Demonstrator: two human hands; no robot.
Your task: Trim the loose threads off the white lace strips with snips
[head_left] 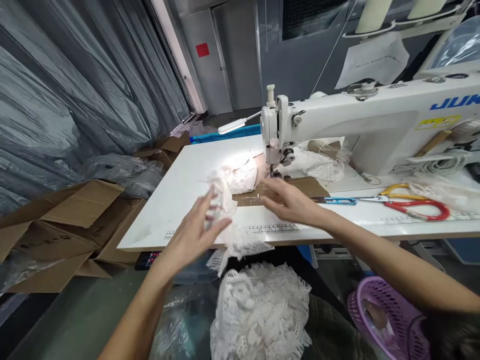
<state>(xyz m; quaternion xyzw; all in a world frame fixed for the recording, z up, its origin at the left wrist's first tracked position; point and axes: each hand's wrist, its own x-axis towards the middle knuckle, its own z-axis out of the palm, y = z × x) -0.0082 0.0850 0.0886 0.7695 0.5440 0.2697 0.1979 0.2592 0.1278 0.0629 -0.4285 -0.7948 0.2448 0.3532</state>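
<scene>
My left hand (193, 231) is over the front left of the table, its thumb and fingers apart and a little blurred. Close to its fingertips, a strip of white lace (245, 245) runs over the table edge; whether they touch is unclear. My right hand (290, 201), fingers stretched out, hovers by the needle area of a white sewing machine (318, 120) and holds nothing I can see. Between the hands, a brightly lit white lace piece (243, 177) lies partly on a brown panel (309, 187). A heap of lace (262, 310) rests on my lap.
Red-and-yellow-handled scissors (420, 209) and a blue-handled tool (337, 201) lie right on the white table (157, 200). More lace (322, 165) sits behind the needle. An open cardboard box (75, 225) stands left, a purple basket (390, 310) below right.
</scene>
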